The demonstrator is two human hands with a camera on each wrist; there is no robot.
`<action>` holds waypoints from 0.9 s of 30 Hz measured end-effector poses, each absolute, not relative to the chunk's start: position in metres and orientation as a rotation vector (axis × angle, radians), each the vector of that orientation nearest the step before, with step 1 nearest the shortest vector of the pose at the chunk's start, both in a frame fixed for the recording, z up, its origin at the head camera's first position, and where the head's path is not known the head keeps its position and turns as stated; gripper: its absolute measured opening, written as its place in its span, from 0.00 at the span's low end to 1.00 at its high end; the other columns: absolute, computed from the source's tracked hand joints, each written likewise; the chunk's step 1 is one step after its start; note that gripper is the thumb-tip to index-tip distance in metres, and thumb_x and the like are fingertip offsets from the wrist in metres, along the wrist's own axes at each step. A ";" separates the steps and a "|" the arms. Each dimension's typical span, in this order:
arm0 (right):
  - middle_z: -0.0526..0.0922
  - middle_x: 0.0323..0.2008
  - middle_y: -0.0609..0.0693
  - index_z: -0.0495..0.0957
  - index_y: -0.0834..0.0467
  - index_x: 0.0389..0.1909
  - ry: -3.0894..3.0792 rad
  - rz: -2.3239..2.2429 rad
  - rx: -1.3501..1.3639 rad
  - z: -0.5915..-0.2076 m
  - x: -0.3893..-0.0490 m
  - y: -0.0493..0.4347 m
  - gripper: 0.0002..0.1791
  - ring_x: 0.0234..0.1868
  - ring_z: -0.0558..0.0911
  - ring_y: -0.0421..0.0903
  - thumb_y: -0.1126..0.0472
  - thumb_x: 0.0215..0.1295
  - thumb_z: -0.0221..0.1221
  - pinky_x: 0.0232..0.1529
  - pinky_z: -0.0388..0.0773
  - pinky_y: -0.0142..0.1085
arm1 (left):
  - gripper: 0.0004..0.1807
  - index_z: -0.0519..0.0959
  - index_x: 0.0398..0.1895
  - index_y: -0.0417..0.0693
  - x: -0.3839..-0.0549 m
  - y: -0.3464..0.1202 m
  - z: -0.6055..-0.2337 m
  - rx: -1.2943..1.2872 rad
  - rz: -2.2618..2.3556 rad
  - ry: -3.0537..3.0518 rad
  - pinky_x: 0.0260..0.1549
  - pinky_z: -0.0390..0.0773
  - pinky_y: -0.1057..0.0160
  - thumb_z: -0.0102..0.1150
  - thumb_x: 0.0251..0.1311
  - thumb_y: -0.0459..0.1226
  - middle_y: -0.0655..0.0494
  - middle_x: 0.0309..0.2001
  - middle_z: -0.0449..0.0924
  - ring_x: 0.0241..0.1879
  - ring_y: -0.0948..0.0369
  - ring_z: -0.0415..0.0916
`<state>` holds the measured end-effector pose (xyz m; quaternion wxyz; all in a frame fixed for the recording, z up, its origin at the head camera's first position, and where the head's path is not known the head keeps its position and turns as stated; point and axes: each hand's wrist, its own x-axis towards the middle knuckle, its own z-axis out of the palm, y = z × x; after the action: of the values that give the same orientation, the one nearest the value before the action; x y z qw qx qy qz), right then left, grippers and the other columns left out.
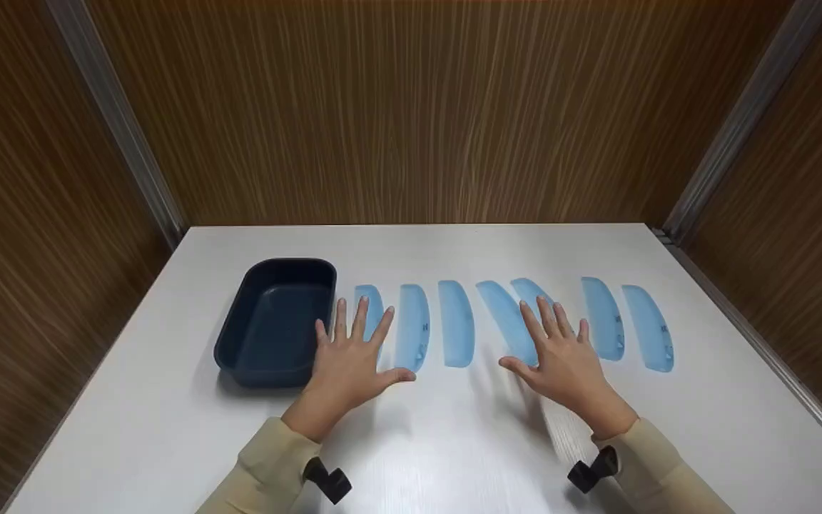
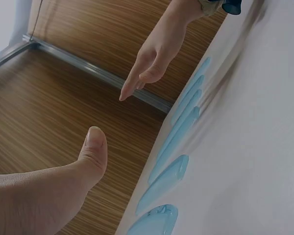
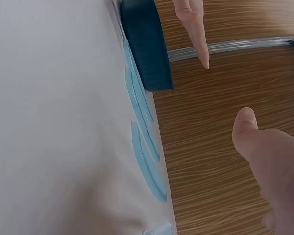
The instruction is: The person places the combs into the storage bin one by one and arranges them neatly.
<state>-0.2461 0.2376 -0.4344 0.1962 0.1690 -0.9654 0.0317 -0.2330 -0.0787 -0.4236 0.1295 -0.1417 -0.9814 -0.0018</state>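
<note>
Several light blue, see-through curved pieces (image 1: 457,325) lie in a row across the white table, each with one straight and one bowed edge. My left hand (image 1: 349,364) hovers with fingers spread over the leftmost piece (image 1: 368,294), partly covering it, close beside the dark blue bin. To the right, my right hand (image 1: 564,368) also has its fingers spread, overlapping two slanted pieces (image 1: 500,307) in the head view. Both hands hold nothing. The left wrist view has the left thumb (image 2: 93,152) held above the tabletop; the right thumb (image 3: 247,129) shows likewise in the right wrist view.
A deep dark blue bin (image 1: 261,377) stands at the left of the table (image 1: 454,442). Wood-grain panels (image 1: 411,114) enclose the back and both sides, with metal strips (image 1: 122,114) at the corners. Small dark marks show on some pieces, such as the rightmost one (image 1: 650,328).
</note>
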 end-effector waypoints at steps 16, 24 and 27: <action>0.63 0.57 0.58 0.54 0.56 0.62 -2.489 0.227 0.533 -0.431 -0.248 0.227 0.42 0.46 0.72 0.56 0.35 0.51 0.48 0.30 0.72 0.47 | 0.50 0.50 0.64 0.60 -0.235 -0.099 -0.418 -0.425 -0.153 -2.671 0.45 0.57 0.40 0.34 0.36 0.74 0.49 0.64 0.46 0.62 0.46 0.39; 0.75 0.45 0.60 0.63 0.60 0.57 -2.351 0.274 0.599 -0.432 -0.252 0.215 0.35 0.34 0.78 0.55 0.42 0.53 0.53 0.22 0.72 0.45 | 0.50 0.57 0.62 0.52 -0.237 -0.118 -0.417 -0.417 -0.220 -2.518 0.42 0.66 0.45 0.40 0.37 0.72 0.46 0.62 0.53 0.59 0.47 0.52; 0.76 0.42 0.59 0.65 0.60 0.55 -2.324 0.275 0.617 -0.431 -0.255 0.210 0.33 0.32 0.78 0.54 0.44 0.53 0.54 0.22 0.72 0.45 | 0.50 0.59 0.61 0.50 -0.237 -0.124 -0.415 -0.411 -0.250 -2.489 0.41 0.66 0.47 0.42 0.37 0.71 0.45 0.61 0.55 0.58 0.48 0.53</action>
<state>-0.2552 0.2102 -0.4313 0.3527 0.2386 -0.8985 0.1064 -0.2371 -0.1243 -0.4151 0.2987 -0.1548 -0.9370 -0.0942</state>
